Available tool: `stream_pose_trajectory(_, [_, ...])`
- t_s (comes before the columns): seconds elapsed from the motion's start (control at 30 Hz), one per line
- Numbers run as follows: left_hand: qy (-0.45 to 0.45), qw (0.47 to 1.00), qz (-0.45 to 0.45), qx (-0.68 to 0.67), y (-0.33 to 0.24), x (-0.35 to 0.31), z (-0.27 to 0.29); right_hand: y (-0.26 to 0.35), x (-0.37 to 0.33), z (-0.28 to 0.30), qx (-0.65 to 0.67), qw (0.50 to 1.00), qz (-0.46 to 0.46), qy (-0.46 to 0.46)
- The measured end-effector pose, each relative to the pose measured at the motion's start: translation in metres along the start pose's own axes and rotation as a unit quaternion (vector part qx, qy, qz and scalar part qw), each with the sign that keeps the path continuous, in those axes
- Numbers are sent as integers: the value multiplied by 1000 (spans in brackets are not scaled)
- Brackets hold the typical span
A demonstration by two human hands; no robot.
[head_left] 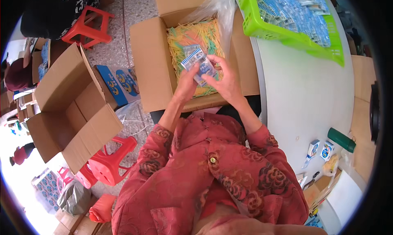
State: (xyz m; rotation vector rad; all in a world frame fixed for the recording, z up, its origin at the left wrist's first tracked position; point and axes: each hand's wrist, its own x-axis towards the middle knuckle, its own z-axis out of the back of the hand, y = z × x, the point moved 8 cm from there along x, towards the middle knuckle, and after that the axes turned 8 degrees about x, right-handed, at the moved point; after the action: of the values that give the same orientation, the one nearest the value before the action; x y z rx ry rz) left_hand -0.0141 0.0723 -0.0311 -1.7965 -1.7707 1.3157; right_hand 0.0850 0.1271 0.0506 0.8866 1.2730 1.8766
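1. Fingers of the left hand (186,84) are pinched around a clear plastic packet (200,65) with a blue-and-white striped edge, thumb pressing on the front.
2. Right hand (227,83) has its fingers curled onto the same packet from the other side, so yeah, both are gripping it. Looks like another one peeks out behind it, but I can't tell how many are in the bunch.
3. All that sits tilted over a big cardboard carton (148,61) full of loose, thin sticks (180,38) in yellow, orange and green. Can't really say if anything touches the pile.
4. Clear plastic liner (223,10) spills over the carton's far right corner.
5. Off to the right, a lime-green plastic basket (256,25) heaped with similar blue-and-white packets (301,20) sits on the white worktop (309,92).
6. Nearer on that worktop: a dark green bottle (342,140) lying down, right by two small blue-and-white boxes (326,150).
7. Left side, another cardboard carton (90,134) gapes with its flaps spread, near red plastic stools (107,166).
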Motion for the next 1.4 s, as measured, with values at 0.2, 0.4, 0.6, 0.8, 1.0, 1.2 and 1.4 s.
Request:
stream_pose_trajectory(0.2, [35, 999, 1, 39, -16, -33, -19, 4, 6, 10, 216, 972, -83, 33])
stream_pose_trajectory(0.4, [81, 983, -5, 164, -31, -51, -23, 34, 18, 4, 134, 980, -65, 130])
stream_pose_trajectory(0.6, [146, 989, 8, -19, -50, -72, -51, 53, 14, -1, 171, 973, -67, 141])
stream_pose_trajectory(0.8, [131, 991, -5, 41, -52, -76, -47, 65, 15, 2, 144, 980, -26, 132])
stream_pose_trajectory(1.0, [44, 991, -79, 102, -53, -69, -31, 60, 15, -2, 134, 975, -79, 158])
stream_pose_trajectory(1.2, [12, 988, -89, 125, -58, -74, -27, 69, 21, 0, 21, 981, -3, 195])
stream_pose_trajectory(1.4, [47, 998, 13, 36, -53, -81, -28, 83, 21, 0, 13, 972, 70, 225])
